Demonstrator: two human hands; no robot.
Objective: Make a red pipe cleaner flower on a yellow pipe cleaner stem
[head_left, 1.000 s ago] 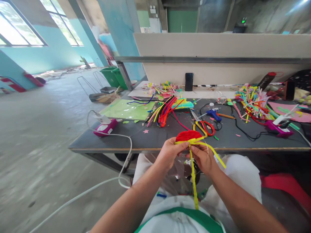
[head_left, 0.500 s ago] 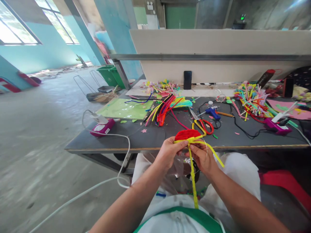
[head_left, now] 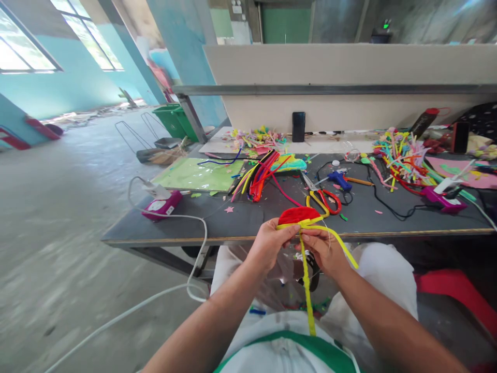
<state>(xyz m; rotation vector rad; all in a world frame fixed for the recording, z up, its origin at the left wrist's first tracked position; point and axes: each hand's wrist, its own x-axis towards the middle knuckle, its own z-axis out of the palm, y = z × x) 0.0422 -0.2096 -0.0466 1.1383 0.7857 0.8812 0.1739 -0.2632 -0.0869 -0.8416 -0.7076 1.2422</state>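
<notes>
Both hands meet at the table's front edge around a piece made of a red half-round part [head_left: 298,215] and yellow strips [head_left: 339,242]. My left hand [head_left: 272,239] pinches the yellow strips at the left, just under the red part. On the right, my right hand [head_left: 323,249] has its fingers closed on the yellow strips near their crossing. A long yellow twisted strip [head_left: 308,290] hangs from between the hands towards my lap. Just behind the piece, scissors with red and yellow handles [head_left: 330,201] lie on the table.
On the dark table [head_left: 186,228] lie a bundle of coloured strips [head_left: 261,178], a green sheet [head_left: 198,173], a blue glue gun [head_left: 339,180] and a purple power socket [head_left: 162,204]. A phone [head_left: 298,127] stands at the back. A heap of coloured strips [head_left: 404,155] lies to the right.
The view has shifted very slightly. Both hands keep their hold on the yellow strips, in nearly the same pose.
</notes>
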